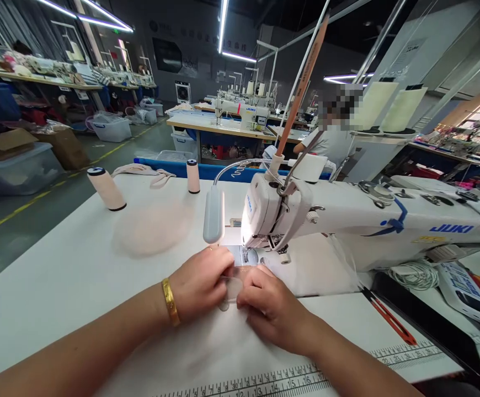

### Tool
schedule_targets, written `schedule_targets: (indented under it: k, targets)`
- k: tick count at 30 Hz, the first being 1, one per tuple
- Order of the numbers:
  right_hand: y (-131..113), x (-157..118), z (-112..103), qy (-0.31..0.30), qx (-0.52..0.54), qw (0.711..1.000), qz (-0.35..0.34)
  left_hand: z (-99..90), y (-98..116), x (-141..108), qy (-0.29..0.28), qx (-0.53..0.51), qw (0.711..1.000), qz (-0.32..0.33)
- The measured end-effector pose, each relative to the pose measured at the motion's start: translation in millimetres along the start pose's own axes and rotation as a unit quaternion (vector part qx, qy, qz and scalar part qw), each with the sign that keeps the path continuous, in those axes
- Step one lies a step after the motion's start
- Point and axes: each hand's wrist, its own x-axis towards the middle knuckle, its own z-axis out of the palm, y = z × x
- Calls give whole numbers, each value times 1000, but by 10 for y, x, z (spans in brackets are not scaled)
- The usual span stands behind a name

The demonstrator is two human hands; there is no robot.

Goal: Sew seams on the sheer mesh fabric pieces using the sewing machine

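My left hand [202,282], with a gold bracelet at the wrist, is closed with its fingertips pinching a small piece of sheer pale fabric [234,289]. From the other side, my right hand [273,309] grips the same piece with curled fingers. The fabric spans the short gap between the two hands, and part of it is hidden by the fingers. Just beyond lies the needle area [246,256] of a white sewing machine [331,207]; whether the fabric reaches under the presser foot I cannot tell. A slim lamp [214,215] hangs above my left hand.
Two peach thread cones [106,189] and a sheer peach cloth [153,229] are on the table's left. Orange-handled snips [393,320] and a long black tray [426,322] lie right. A printed ruler [265,383] crosses the front. Behind the machine sits a person [333,146].
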Motion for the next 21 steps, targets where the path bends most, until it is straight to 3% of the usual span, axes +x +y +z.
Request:
schedule_targets:
  k: [5, 8, 12, 17, 21]
  targets:
    - [96, -34, 2, 18, 14, 999, 27, 152, 6, -3, -35, -117, 992, 21]
    - [111, -43, -26, 26, 9, 998, 51, 106, -13, 5, -21, -169, 985, -35]
    - [88, -30, -73, 12, 7, 995, 101, 32, 34, 17, -53, -333, 928, -159]
    - [59, 3, -67, 12, 32, 989, 144, 78, 166, 37, -57, -491, 838, -232]
    - [46, 30, -48, 39, 55, 981, 180, 82, 195, 52, -34, -500, 833, -235]
